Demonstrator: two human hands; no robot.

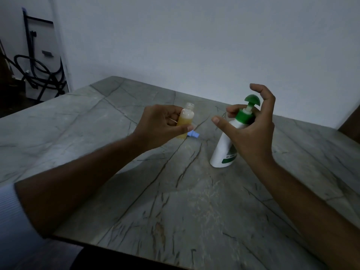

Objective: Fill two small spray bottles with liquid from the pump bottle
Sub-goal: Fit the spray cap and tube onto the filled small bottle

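I see the left hand (162,124) with its fingers curled around a small spray bottle (185,121), the thumb pressing on the near side of it. The bottle is of clear plastic, round, with a threaded neck and no cap on it. It stands almost upright, a little tilted, and a yellowish cloudy liquid fills it up to near the shoulder. I cannot tell if its base touches the table (175,201) or is just above it. Just beside the base, on the right, a small light blue spray cap (192,134) lies on its side on the table.

The right hand (251,129) is half open around the pump bottle (226,145). The fingers are loosely bent; the index finger arches over the green dome-shaped pump head (252,100) without clearly touching it, and the thumb points left, free in the air. The lower fingers seem to rest near the green collar. The pump bottle is of white smooth plastic with a green label, and it leans to the right.

The table has a grey stone-like surface with dark veins.
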